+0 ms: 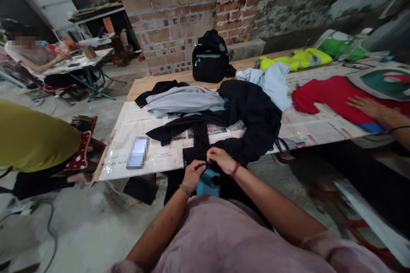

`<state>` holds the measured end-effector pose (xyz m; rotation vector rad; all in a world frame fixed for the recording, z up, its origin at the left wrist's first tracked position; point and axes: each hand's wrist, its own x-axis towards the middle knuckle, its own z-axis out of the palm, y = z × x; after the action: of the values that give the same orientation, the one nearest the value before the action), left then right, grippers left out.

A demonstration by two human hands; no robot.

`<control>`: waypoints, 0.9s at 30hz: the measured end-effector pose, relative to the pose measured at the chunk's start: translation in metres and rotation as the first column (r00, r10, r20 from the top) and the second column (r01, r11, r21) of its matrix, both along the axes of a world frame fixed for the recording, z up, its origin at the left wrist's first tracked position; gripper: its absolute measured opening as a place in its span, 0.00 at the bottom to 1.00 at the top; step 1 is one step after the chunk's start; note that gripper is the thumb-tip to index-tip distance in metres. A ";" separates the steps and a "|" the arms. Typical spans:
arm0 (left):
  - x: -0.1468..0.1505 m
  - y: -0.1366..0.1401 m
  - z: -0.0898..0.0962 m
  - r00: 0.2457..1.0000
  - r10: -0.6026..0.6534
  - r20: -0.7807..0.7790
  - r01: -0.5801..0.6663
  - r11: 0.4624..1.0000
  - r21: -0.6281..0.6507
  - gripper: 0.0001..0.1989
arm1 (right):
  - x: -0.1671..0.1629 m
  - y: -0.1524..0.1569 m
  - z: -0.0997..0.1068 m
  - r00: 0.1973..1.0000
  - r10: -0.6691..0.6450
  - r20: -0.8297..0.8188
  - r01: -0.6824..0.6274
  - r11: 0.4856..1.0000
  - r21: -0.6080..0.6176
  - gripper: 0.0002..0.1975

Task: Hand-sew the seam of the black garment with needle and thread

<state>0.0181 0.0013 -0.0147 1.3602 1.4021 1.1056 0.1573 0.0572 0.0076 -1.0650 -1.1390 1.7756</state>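
Observation:
At the table's near edge, my left hand [193,175] is closed in a pinch on the edge of a black garment [256,106]. My right hand [221,160] sits just right of it, fingers also pinched together at the dark cloth; whether a small item is between them is too small to make out. The black garment spreads over the table, one strip running down to my hands. A grey garment [187,99] lies across it on the left. Below my hands, a teal object with a dark round spot [205,181] shows at my lap, partly hidden.
A phone [137,152] lies on the newspaper-covered table [112,153]. Behind stand a black backpack [209,57] and light blue cloth [275,83]. At right, another person's hand [368,108] rests on a red garment [333,94] beside an iron [384,82]. Other people sit at left.

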 end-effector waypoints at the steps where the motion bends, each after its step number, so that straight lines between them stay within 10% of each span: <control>1: 0.001 0.001 0.000 1.000 0.000 0.018 0.000 1.000 -0.010 0.07 | -0.002 0.001 -0.002 1.000 -0.018 -0.016 0.018 1.000 -0.023 0.10; 11: -0.004 -0.004 -0.003 0.997 -0.072 0.033 0.073 0.997 -0.026 0.06 | 0.009 0.017 -0.009 0.975 -0.197 -0.104 0.156 0.937 -0.313 0.06; 20: -0.009 -0.004 0.000 0.999 0.019 0.031 -0.016 0.995 -0.103 0.09 | 0.020 0.017 0.012 0.954 -0.154 -0.258 0.105 0.975 -0.194 0.09; 27: -0.019 -0.013 0.009 0.975 -0.004 -0.224 0.054 0.975 0.216 0.03 | 0.031 0.013 0.033 0.926 -0.158 -0.343 0.125 0.985 -0.116 0.10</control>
<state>-0.0007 -0.0112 -0.0061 1.7039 1.4437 1.1441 0.1883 0.0703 0.0403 -0.8146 -0.7496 1.8252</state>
